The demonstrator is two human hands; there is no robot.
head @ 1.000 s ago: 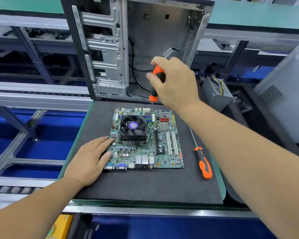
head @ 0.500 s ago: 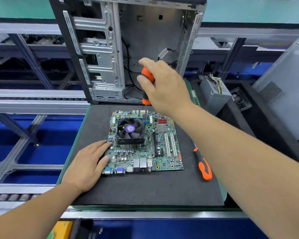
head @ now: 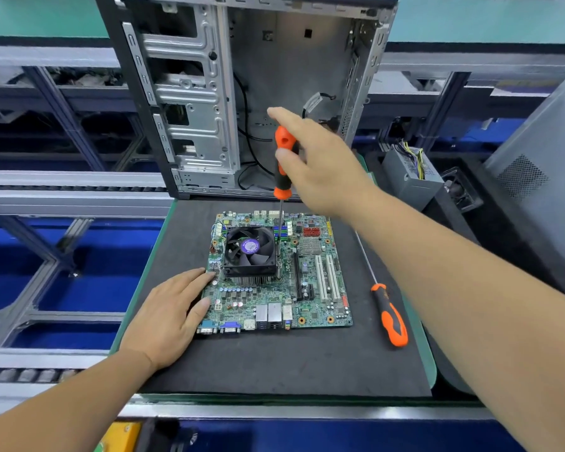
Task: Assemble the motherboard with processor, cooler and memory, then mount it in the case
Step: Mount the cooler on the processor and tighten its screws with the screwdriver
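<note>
The motherboard (head: 276, 275) is laid flat on a black foam mat (head: 274, 360), and every place below is given relative to this board. A black cooler (head: 251, 250) with a fan and a purple hub label is seated on the board's upper left part, above a finned heatsink. An orange and black screwdriver (head: 282, 164) is held upright over the board; its thin shaft runs down along the cooler's right side, and the tip is placed at the cooler's lower right corner. The handle is pinched by the right hand (head: 320, 164) between the thumb and curled fingers, while the forefinger is stretched out above the handle's top. The left hand (head: 167, 318) is laid flat with straight fingers on the mat at the board's left edge, its fingertips touching that edge beside the cooler and holding nothing.

A second screwdriver (head: 390, 318), with the same orange and black handle, is left lying on the mat just to the right of the board, its shaft pointed away toward the far right corner. Behind the board, at the mat's far edge, an open computer case (head: 206, 102) is stood upright, its bare metal interior and loose black cables turned toward the board. Farther to the right of the board, a grey power supply (head: 411, 177) with coloured wires is seen
</note>
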